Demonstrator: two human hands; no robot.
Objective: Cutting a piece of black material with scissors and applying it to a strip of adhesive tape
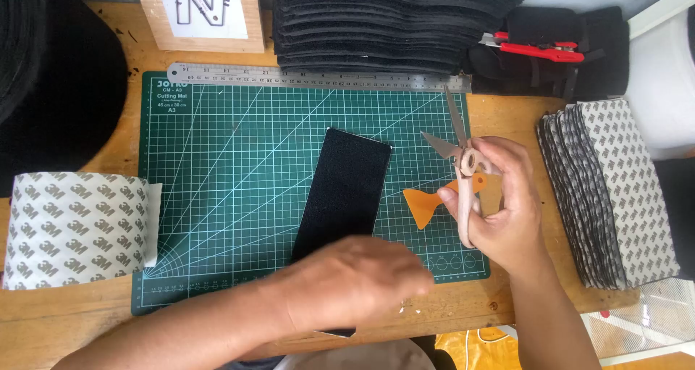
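Black strip (344, 192) under left hand (355, 283)

Looked like a small craft/cutting workshop bench. Evidence: green gridded cutting mat (239, 160) laid on a worn wooden table (65, 316), steel ruler (311, 77) along the mat's top edge, open scissors (463, 167) in the right hand (507, 211), orange plastic scraper (427, 203) on the mat. Stock was piled around it: stack of black pads (384, 22) at the back, pile of backing-paper-covered cut pieces (615, 189) at right, wide roll of adhesive sheet (72, 229) at left. Batch handwork setup, not a home desk.
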